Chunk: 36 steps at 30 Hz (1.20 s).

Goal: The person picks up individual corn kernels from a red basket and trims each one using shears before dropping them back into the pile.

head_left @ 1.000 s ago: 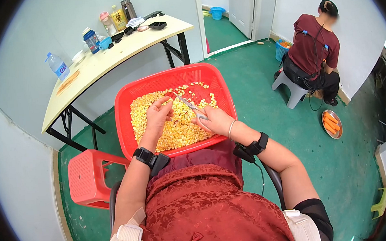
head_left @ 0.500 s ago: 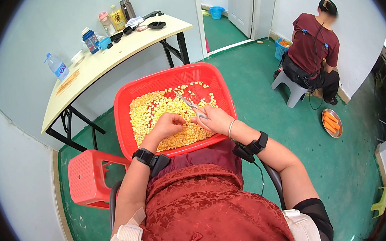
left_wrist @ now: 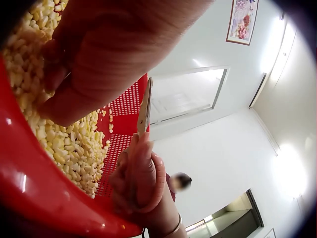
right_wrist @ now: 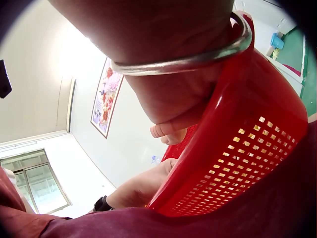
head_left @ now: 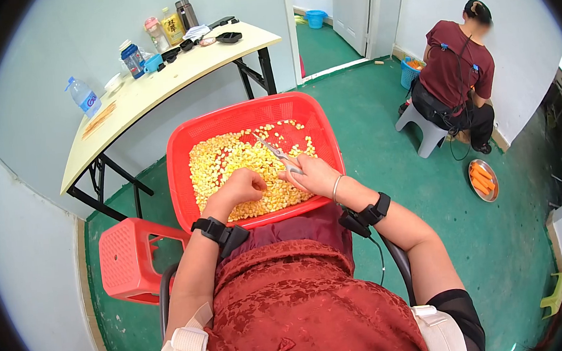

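Observation:
Yellow corn kernels [head_left: 219, 155] [left_wrist: 74, 153] lie spread in a red basket [head_left: 181, 200] [right_wrist: 218, 134] on the person's lap. The left hand [head_left: 241, 186] [left_wrist: 99, 59] is low among the kernels with its fingers curled and fingertips touching them; whether it grips any is hidden. In the right hand [head_left: 315, 173] [left_wrist: 143, 178] is a pair of scissors [head_left: 275, 151] [left_wrist: 144, 109], fingers curled round the handles and blades pointing up and left over the basket. The right wrist view shows the right hand [right_wrist: 173, 94] partly behind the basket's rim.
A table [head_left: 168, 79] with bottles and small black containers stands beyond the basket at the left. A red stool [head_left: 126, 260] is left of the lap. At the right sit another person [head_left: 455, 76] and a dish of carrots [head_left: 493, 193].
My left hand has moved down from the middle of the kernels toward the basket's near side, and its fingers have curled. The right hand and scissors have stayed in place.

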### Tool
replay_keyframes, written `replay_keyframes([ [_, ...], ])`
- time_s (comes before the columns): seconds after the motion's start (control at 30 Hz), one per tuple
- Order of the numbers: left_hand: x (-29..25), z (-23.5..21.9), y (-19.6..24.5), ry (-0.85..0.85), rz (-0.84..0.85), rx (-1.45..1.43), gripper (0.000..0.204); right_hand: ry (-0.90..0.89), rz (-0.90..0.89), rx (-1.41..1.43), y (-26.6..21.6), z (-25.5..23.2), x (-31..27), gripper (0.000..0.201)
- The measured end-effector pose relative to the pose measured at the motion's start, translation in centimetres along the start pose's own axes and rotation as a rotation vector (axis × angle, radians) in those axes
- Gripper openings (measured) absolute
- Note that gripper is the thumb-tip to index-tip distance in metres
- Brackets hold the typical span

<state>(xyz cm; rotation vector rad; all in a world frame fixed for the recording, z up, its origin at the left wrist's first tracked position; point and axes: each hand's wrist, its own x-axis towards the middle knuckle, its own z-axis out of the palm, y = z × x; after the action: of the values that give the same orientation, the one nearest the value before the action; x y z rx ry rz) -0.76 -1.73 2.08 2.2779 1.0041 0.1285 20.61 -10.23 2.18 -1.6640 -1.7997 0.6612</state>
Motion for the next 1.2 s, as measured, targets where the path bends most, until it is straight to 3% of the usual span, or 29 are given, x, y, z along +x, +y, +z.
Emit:
replay_keyframes([
  [0.17,0.2,0.4,-0.3,0.068,-0.091,-0.088,0.028,0.002,0.0,-0.009,-0.1,0.0,-0.1,0.054],
  [0.27,1.2,1.0,-1.7,0.332,-0.054,-0.649,0.032,0.008,-0.005,0.014,-0.3,-0.1,-0.3,0.053],
  [0.3,0.4,-0.4,0.3,0.349,-0.145,-0.73,0.04,0.012,0.002,0.023,-0.5,-0.2,-0.4,0.053],
  [0.4,0.5,-0.8,0.5,0.435,-0.105,-1.156,0.043,0.013,0.01,0.059,-2.0,-1.0,-0.9,0.053],
  [0.5,0.4,-1.0,0.4,0.436,-0.084,-1.303,0.045,-0.009,0.025,0.076,-2.7,-1.6,-1.2,0.052],
  [0.67,0.2,-1.3,0.5,0.434,-0.067,-1.391,0.047,-0.065,0.117,-0.027,-1.2,-0.5,-0.6,0.054],
  [0.77,0.2,-1.2,0.2,0.446,-0.059,-1.415,0.048,-0.109,0.031,-0.132,-1.9,-0.9,-0.9,0.058],
  [1.2,0.3,-1.3,0.0,0.448,-0.059,-1.376,0.055,-0.131,0.029,-0.17,-1.5,-0.8,-1.2,0.058],
])
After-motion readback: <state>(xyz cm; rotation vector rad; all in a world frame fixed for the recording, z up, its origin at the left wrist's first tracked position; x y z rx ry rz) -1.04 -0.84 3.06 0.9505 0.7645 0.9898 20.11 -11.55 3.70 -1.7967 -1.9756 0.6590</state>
